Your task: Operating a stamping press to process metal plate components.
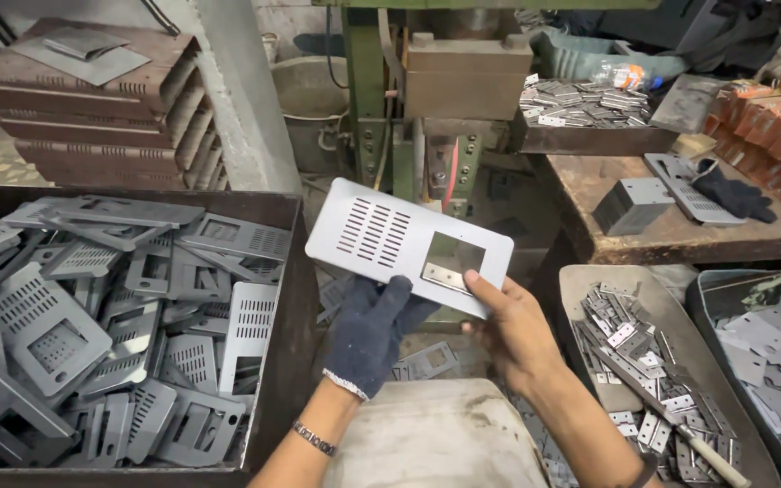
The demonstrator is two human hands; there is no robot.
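A: Hands first. What's the left hand [374,333] doing?

B: Dark knit glove, metal bracelet on the wrist. It grips the lower edge of a grey metal plate [406,244]; gloved fingers curled together, thumb up on the plate's face. Pinching the edge.

A: Right hand [510,327]?

B: Bare. Thumb lies on the plate's lower right edge near the square cut-out; the other fingers are tucked behind the plate, so their spread can't be told. It pinches the plate too.

A: Where's the plate?

B: Held up in mid-frame, tilted, between both hands, in front of the green press machine [381,117]. It has rows of slots on the left, a square window on the right, and a small shiny hinge piece [446,276] lying at the window's lower edge.

A: Surroundings, quick.

B: Left: big metal bin [287,298] full of the same slotted grey plates. Behind it, a stack of brown trays [92,99]. Right, lower: tray of small hinge pieces [580,289] with a wooden-handled tool [680,425] lying in it. Beside that, a dark tub [725,285] of flat grey offcuts. Wooden bench [662,235] at right holds a dark glove [738,194] and a bent metal part [630,203].

A: Below the hands?

B: A pale cloth-covered surface [436,434].
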